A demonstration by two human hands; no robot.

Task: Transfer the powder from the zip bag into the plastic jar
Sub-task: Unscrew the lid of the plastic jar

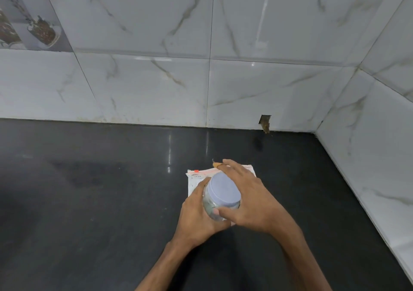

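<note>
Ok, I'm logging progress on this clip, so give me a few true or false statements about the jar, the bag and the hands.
1. The lid is on the jar. True.
2. The zip bag is held up over the jar. False: it lies flat on the counter, behind and under the jar.
3. The left hand grips the jar's side. True.
4. The right hand rests flat on the counter. False: its fingers curl around the lid.
5. Powder is spilled across the counter. False: none is visible.
</note>
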